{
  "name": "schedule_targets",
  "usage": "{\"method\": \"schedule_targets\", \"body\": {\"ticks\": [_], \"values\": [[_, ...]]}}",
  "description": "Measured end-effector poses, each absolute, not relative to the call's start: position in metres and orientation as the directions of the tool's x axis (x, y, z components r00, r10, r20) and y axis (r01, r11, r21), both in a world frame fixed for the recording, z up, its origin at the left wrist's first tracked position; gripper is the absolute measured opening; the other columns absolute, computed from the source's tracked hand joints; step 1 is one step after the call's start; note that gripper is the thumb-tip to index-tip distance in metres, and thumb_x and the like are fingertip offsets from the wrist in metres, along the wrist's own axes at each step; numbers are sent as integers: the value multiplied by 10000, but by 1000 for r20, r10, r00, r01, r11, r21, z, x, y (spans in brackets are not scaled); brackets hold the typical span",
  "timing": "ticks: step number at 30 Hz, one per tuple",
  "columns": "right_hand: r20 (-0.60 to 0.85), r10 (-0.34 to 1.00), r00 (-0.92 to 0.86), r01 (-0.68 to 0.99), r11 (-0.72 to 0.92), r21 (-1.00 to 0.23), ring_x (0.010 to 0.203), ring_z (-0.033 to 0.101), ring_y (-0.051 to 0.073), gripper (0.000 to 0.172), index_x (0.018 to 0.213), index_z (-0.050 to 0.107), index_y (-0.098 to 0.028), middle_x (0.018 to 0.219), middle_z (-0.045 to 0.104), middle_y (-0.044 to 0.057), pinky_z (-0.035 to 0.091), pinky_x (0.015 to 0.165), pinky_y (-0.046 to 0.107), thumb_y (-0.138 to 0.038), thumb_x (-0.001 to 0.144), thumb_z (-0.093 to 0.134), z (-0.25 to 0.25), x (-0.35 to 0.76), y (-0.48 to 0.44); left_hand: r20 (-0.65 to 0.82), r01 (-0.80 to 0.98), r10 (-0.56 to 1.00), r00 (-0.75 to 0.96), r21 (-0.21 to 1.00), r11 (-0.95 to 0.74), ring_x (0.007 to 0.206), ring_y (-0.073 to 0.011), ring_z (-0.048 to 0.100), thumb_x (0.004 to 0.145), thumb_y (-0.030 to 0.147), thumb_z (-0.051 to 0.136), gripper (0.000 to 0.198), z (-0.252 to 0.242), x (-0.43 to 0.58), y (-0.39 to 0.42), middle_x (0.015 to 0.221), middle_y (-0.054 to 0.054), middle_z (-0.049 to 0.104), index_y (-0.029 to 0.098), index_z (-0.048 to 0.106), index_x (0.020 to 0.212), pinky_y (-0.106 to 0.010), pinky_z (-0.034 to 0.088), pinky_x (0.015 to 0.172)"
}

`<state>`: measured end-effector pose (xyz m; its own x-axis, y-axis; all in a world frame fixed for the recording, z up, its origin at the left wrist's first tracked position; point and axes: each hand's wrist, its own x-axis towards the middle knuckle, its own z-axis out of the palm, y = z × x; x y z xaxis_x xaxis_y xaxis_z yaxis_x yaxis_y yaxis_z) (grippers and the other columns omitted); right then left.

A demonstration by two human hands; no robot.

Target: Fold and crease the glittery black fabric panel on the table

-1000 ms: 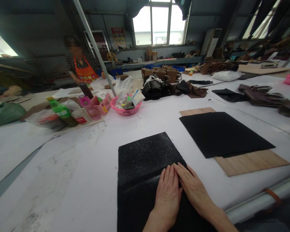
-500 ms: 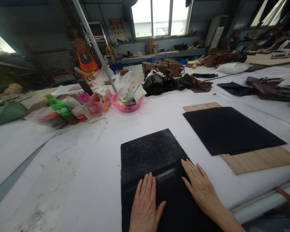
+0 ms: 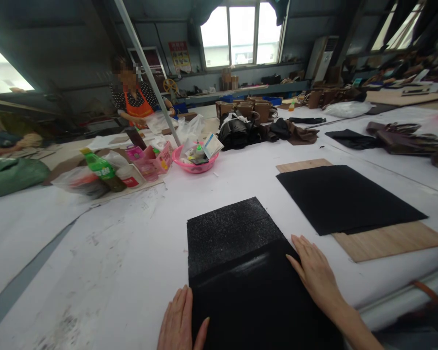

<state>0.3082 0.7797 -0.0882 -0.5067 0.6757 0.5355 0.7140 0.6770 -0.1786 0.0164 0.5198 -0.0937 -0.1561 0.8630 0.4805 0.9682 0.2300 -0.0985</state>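
Note:
In front of me a smooth black sheet (image 3: 251,301) lies over a speckled, rough black panel (image 3: 233,233), whose far part shows beyond the sheet's edge. My left hand (image 3: 178,316) rests at the sheet's left edge, fingers stretched out and thumb over the black surface. Along the right edge lies my right hand (image 3: 316,272), fingers extended and thumb on the sheet. Neither hand grips anything. The near end of the sheet runs out of view at the bottom.
To the right, more black sheets (image 3: 350,199) lie on a wooden board (image 3: 390,240). A pink basin (image 3: 195,167), a green bottle (image 3: 102,170) and a metal pole (image 3: 148,70) stand farther left. A person in an orange apron (image 3: 136,104) works beyond. Brown bags (image 3: 244,109) stand behind.
My left hand has moved left from the middle of the sheet to its left edge. My right hand has shifted slightly outward to the right edge. The view has tilted slightly.

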Motion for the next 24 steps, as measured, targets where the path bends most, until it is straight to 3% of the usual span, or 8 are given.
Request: {"method": "schedule_targets", "body": {"ticks": [2,5,8,15,20,24], "values": [[491,669,-558,655,718,-235,1191,510,300,397,1326,478,-151,1279,555,142,443,982,474,-390,1042,337,-76,307,787,484,973,857,-177,-44,226,1238,-309,539,932,395,503,746,-93,14,519,1377,-194,510,144,137,1533,-456,559,931],[303,630,-715,561,776,-287,1077,563,250,225,1183,574,-198,1186,588,88,489,902,400,-218,965,522,-52,296,795,498,975,844,-199,13,223,1222,-306,548,934,368,520,650,-90,14,524,1350,-177,522,185,255,1499,-459,569,917],[136,599,-789,550,788,-277,1006,574,245,213,1061,626,-209,1083,611,58,470,853,383,-117,870,654,-29,280,803,506,983,845,-171,36,178,1207,-297,558,932,350,529,518,-84,18,534,1317,-160,543,191,407,1410,-453,569,920],[12,537,-843,507,803,-315,767,588,190,246,878,622,-213,759,612,-40,395,715,291,-51,751,758,0,263,820,553,992,825,-118,33,120,1142,-284,607,935,325,508,355,-73,28,552,1213,-134,617,185,577,1254,-428,595,869],[-16,494,-869,461,799,-387,761,567,153,233,850,611,-211,842,592,-36,372,653,239,-37,740,721,10,268,818,540,991,833,-124,116,72,1150,-272,607,930,280,495,320,-61,35,563,1201,-116,633,200,609,1219,-420,588,885],[-7,467,-884,419,787,-453,763,556,120,200,834,585,-206,920,582,-44,384,657,212,-58,764,701,26,275,810,459,955,878,-139,296,-3,1169,-268,590,929,256,507,308,-39,52,594,1210,-119,627,190,603,1214,-446,552,945]]}}
